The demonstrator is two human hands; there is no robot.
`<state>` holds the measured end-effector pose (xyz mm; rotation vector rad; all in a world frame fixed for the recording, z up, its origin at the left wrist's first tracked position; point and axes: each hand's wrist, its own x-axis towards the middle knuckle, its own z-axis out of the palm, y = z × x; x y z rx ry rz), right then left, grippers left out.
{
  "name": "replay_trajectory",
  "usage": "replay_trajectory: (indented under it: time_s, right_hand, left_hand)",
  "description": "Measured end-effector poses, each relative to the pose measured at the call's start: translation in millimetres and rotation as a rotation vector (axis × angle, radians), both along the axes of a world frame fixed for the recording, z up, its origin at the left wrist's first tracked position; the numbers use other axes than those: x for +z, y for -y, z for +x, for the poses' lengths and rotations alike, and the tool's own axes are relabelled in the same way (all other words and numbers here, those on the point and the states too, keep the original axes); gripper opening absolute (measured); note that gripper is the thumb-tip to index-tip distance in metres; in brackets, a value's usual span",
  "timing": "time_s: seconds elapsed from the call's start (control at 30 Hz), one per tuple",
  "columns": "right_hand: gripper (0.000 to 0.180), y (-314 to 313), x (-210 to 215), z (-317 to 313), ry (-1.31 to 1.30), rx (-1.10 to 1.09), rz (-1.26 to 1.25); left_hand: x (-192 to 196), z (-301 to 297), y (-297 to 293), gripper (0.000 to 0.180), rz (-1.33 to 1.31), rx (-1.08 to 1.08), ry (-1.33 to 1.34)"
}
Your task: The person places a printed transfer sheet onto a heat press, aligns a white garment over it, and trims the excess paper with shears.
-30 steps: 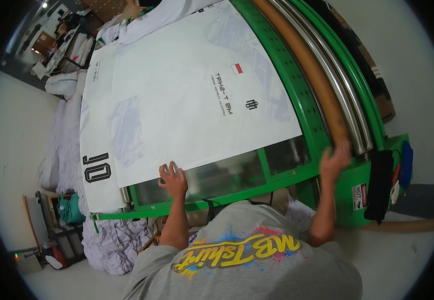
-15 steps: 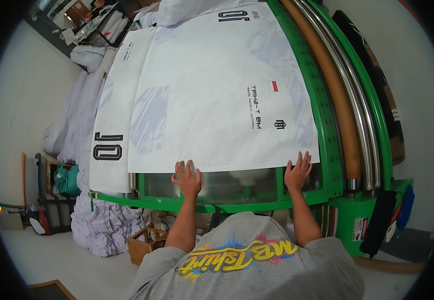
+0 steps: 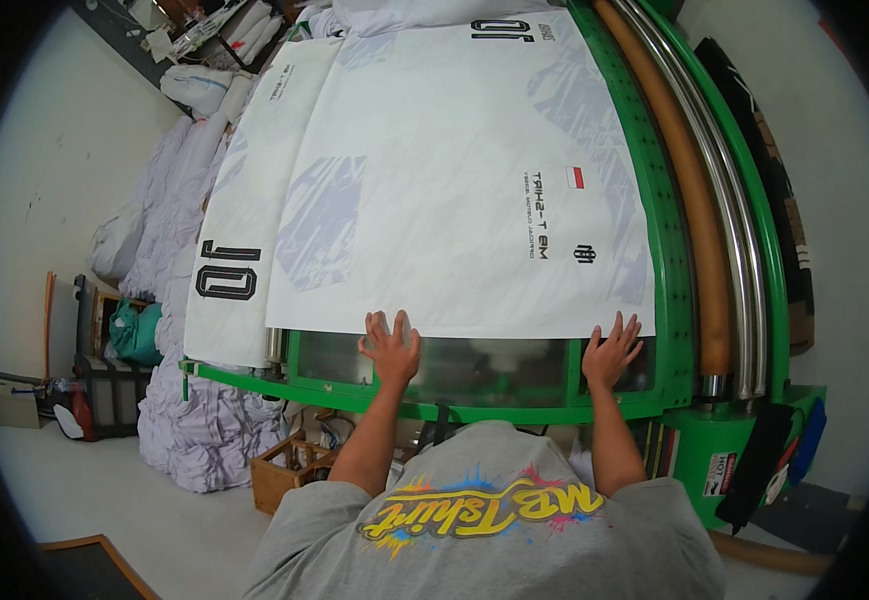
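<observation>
Hands flat, fingers spread wide on near edge of printed sheet (image 3: 455,180): left hand (image 3: 391,348), right hand (image 3: 612,350). Holding nothing. Best keep pressure even, edge square to green frame (image 3: 675,260).

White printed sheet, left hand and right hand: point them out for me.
white printed sheet (image 3: 435,200), head view, on its blank middle.
left hand (image 3: 391,347), head view, on the back of the hand.
right hand (image 3: 612,350), head view, on the back of the hand.
</observation>
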<state>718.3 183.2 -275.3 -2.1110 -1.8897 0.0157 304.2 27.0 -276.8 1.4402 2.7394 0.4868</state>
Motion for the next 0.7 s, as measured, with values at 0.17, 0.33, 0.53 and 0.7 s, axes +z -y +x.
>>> replay_trajectory:
  time_s: [0.17, 0.33, 0.53, 0.7]
  right_hand:
    - [0.064, 1.4, -2.9, 1.4, 0.016, -0.045, -0.024]
    - [0.064, 0.4, -5.5, 2.1, 0.008, -0.041, 0.002]
    - [0.065, -1.2, 1.2, 6.0, 0.023, 0.048, -0.062]
    - [0.064, 0.5, 2.5, 6.1, -0.021, 0.056, -0.069]
  left_hand:
    - [-3.0, -3.0, -3.3, 0.054, -0.032, -0.023, 0.023]
    - [1.4, -3.1, -1.4, 0.056, -0.035, -0.031, 0.012]
    - [-3.7, -0.2, -2.7, 0.056, -0.016, -0.015, -0.008]
    - [-0.6, 1.2, -2.1, 0.056, -0.032, -0.009, 0.028]
